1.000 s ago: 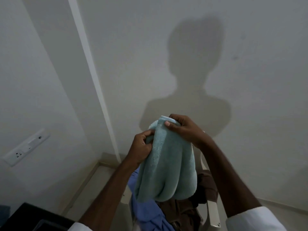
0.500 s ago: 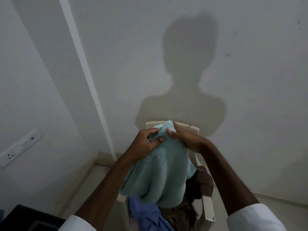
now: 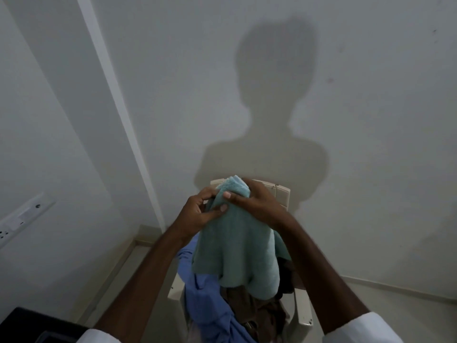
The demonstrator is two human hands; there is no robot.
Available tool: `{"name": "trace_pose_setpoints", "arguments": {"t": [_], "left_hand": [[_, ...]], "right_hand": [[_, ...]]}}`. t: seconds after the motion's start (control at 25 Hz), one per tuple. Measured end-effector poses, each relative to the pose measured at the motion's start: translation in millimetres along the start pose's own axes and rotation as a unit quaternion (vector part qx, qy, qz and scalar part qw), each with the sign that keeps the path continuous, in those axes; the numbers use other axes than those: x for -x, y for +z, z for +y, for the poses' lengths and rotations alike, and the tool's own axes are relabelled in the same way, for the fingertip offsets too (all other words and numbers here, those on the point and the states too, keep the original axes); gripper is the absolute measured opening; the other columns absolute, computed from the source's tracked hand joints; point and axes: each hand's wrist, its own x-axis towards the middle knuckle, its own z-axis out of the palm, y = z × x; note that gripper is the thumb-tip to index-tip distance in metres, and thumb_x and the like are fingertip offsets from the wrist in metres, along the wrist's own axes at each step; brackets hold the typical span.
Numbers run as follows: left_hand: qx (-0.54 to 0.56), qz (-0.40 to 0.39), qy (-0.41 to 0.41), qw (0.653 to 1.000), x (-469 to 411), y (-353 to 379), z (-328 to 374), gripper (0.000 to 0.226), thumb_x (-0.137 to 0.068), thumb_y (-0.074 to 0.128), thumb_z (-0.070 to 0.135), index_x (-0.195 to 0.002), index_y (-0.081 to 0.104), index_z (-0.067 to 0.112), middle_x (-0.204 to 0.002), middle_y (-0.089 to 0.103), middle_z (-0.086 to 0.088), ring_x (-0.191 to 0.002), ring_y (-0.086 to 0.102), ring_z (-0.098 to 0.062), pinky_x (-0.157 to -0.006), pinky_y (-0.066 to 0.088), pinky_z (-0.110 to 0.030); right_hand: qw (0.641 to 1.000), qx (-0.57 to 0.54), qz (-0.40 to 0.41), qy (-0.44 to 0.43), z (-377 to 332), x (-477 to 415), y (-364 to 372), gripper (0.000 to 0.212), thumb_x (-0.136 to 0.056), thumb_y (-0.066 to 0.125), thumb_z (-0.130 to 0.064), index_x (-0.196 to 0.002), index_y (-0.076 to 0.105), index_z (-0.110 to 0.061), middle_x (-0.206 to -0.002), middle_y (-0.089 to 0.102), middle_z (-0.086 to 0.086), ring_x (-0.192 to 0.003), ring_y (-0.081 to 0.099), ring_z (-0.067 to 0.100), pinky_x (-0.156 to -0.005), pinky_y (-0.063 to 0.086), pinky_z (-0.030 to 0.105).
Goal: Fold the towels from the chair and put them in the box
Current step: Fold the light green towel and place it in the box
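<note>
Both hands are gripping the teal towel [image 3: 235, 246] by its bunched top edge: the left hand [image 3: 197, 214] is pinching it with thumb and fingers, the right hand [image 3: 257, 204] is curling over it. The rest is hanging below the hands, over the chair [image 3: 303, 310] heaped with other cloths.

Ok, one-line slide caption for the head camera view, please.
Above a white chair piled with other cloth, the left hand and right hand pinch the top of a teal towel.

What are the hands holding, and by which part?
Both the left hand and right hand pinch the teal towel at its gathered top edge.
</note>
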Motion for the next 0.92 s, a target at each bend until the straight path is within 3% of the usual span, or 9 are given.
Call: {"name": "trace_pose_setpoints", "arguments": {"t": [0.08, 0.16, 0.24, 0.28, 0.44, 0.52, 0.64, 0.8, 0.92], "left_hand": [[0.0, -0.065, -0.075, 0.995, 11, -7, -16, 0.057, -0.071, 0.084, 0.04, -0.117, 0.067, 0.012, -0.114, 0.072, -0.002, -0.108, 0.067, -0.019, -0.089, 0.056, -0.034], [-0.162, -0.117, -0.168, 0.965, 26, -13, -41, 0.074, -0.053, 0.08, 0.072, -0.108, 0.069, 0.024, -0.105, 0.074, 0.007, -0.101, 0.069, -0.01, -0.085, 0.056, -0.033], [-0.282, -0.111, -0.209, 0.93, 41, -23, -67, 0.094, -0.037, 0.062, 0.095, -0.104, 0.068, 0.029, -0.097, 0.069, 0.016, -0.096, 0.068, -0.005, -0.078, 0.053, -0.026], [-0.281, -0.074, -0.204, 0.935, 44, -28, -77, 0.095, -0.036, 0.058, 0.098, -0.102, 0.068, 0.031, -0.094, 0.068, 0.019, -0.094, 0.067, -0.004, -0.074, 0.051, -0.022], [-0.32, 0.021, -0.025, 0.947, 34, -61, -37, 0.029, -0.067, 0.068, 0.07, -0.093, 0.065, 0.058, -0.09, 0.063, 0.042, -0.084, 0.06, 0.021, -0.073, 0.047, -0.01], [-0.325, 0.046, 0.045, 0.944, 20, -78, 5, 0.028, -0.068, 0.072, 0.051, -0.095, 0.07, 0.053, -0.09, 0.069, 0.028, -0.082, 0.063, 0.013, -0.073, 0.048, -0.01], [-0.401, -0.015, 0.104, 0.91, -2, -85, 57, 0.031, -0.07, 0.08, 0.04, -0.095, 0.075, 0.022, -0.082, 0.065, 0.006, -0.074, 0.061, -0.006, -0.066, 0.048, -0.017], [-0.5, -0.074, 0.101, 0.857, -22, -90, 71, 0.027, -0.074, 0.079, 0.04, -0.09, 0.072, 0.018, -0.08, 0.061, 0.006, -0.072, 0.056, -0.007, -0.064, 0.043, -0.022], [-0.553, -0.129, 0.033, 0.823, -22, -101, 58, 0.035, -0.077, 0.076, 0.048, -0.091, 0.071, 0.016, -0.081, 0.059, 0.005, -0.069, 0.049, 0.0, -0.061, 0.041, -0.024]], "right_hand": [[0.999, -0.024, 0.045, -0.015, -8, -2, -8, 0.036, -0.086, 0.075, -0.043, -0.1, 0.072, -0.011, -0.097, 0.075, 0.011, -0.09, 0.072, 0.023, -0.083, 0.057, 0.05], [0.991, -0.117, 0.067, -0.009, -17, 0, -26, 0.028, -0.088, 0.077, -0.031, -0.104, 0.072, -0.008, -0.103, 0.075, 0.017, -0.091, 0.071, 0.02, -0.086, 0.057, 0.046], [0.982, -0.174, 0.068, -0.01, -22, 3, -48, 0.023, -0.089, 0.075, -0.027, -0.105, 0.073, -0.011, -0.101, 0.075, 0.012, -0.093, 0.069, 0.02, -0.086, 0.057, 0.039], [0.983, -0.17, 0.067, -0.014, -20, 4, -58, 0.022, -0.09, 0.073, -0.027, -0.105, 0.072, -0.012, -0.1, 0.074, 0.008, -0.094, 0.069, 0.019, -0.085, 0.057, 0.038], [0.985, -0.105, 0.137, 0.01, 22, 14, -86, 0.03, -0.093, 0.071, -0.037, -0.11, 0.069, -0.013, -0.108, 0.073, 0.006, -0.103, 0.07, 0.024, -0.094, 0.056, 0.046], [0.978, -0.121, 0.164, 0.05, 53, 22, -93, 0.034, -0.093, 0.069, -0.044, -0.114, 0.069, -0.017, -0.113, 0.074, 0.007, -0.109, 0.07, 0.027, -0.099, 0.054, 0.053], [0.969, -0.184, 0.142, 0.08, 86, 30, -87, 0.036, -0.1, 0.061, -0.037, -0.122, 0.068, -0.01, -0.119, 0.073, 0.013, -0.113, 0.068, 0.032, -0.103, 0.051, 0.055], [0.958, -0.241, 0.086, 0.126, 106, 34, -76, 0.035, -0.104, 0.052, -0.028, -0.128, 0.063, -0.004, -0.122, 0.071, 0.017, -0.116, 0.067, 0.036, -0.098, 0.057, 0.043], [0.951, -0.258, 0.04, 0.166, 115, 35, -72, 0.053, -0.096, 0.062, -0.042, -0.13, 0.061, -0.002, -0.127, 0.068, 0.022, -0.119, 0.063, 0.041, -0.097, 0.057, 0.044]]}}
